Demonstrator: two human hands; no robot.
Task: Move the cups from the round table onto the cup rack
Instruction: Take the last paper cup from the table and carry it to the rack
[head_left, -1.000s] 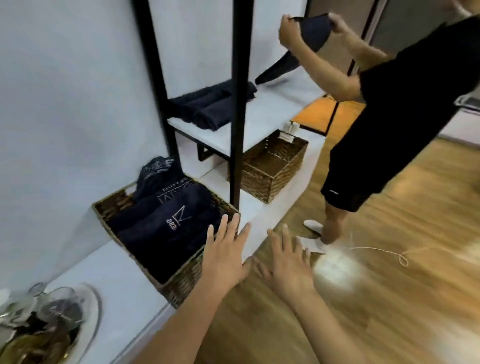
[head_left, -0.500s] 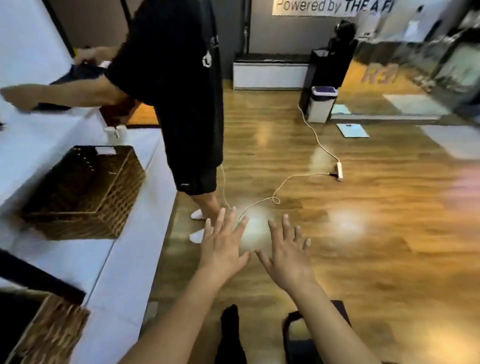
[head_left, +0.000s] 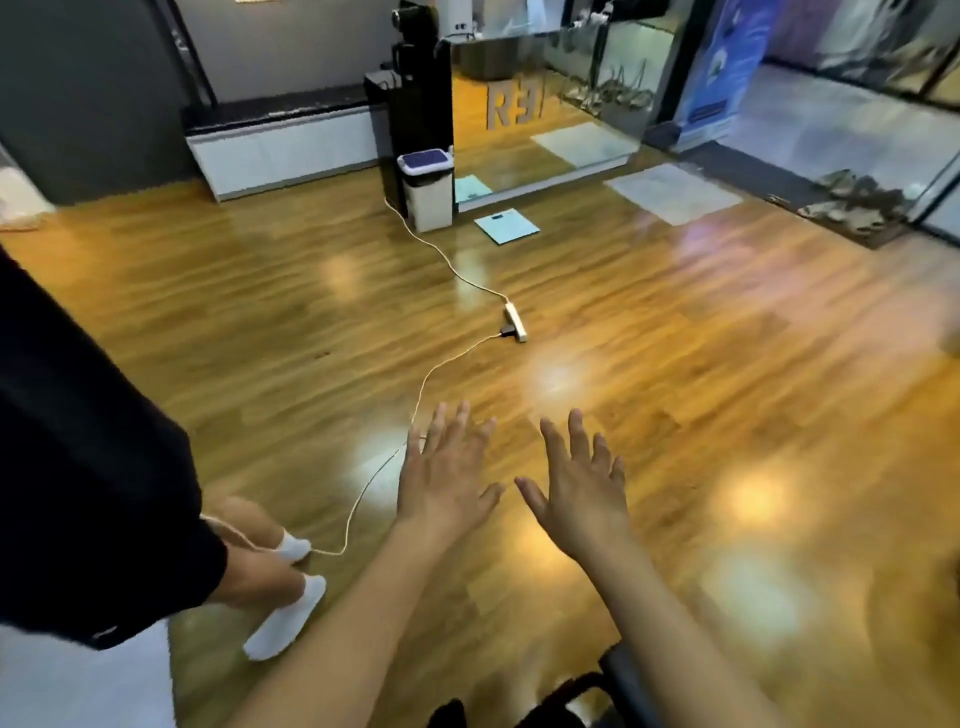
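At the far left stands a second person (head_left: 78, 467) in black clothing, cut off by the frame edge, with bare lower legs and white socks (head_left: 285, 618) on the wooden floor (head_left: 727, 364). A thin white cable (head_left: 415, 400) runs from beside those socks across the floor, passing just behind the left hand, to a white power strip (head_left: 515, 330) lying near the middle of the floor; a second length of cable leads from the strip back to a white lidded bin (head_left: 427, 189) standing against a tall black unit (head_left: 421, 98). Just right of the bin a pale square bathroom scale (head_left: 506, 225) lies flat on the floor.

The left hand (head_left: 444, 480) is held out palm down over the floor, fingers spread wide, its grip fully open and holding nothing. Just beside it, thumbs near but apart, the right hand (head_left: 576, 493) is held the same way, its grip likewise spread open and empty.

Farther right, a glass partition (head_left: 571, 88) and a dark floor mat (head_left: 831, 202) border the room.

No cups, round table or cup rack appear in this view, so where they are cannot be told.
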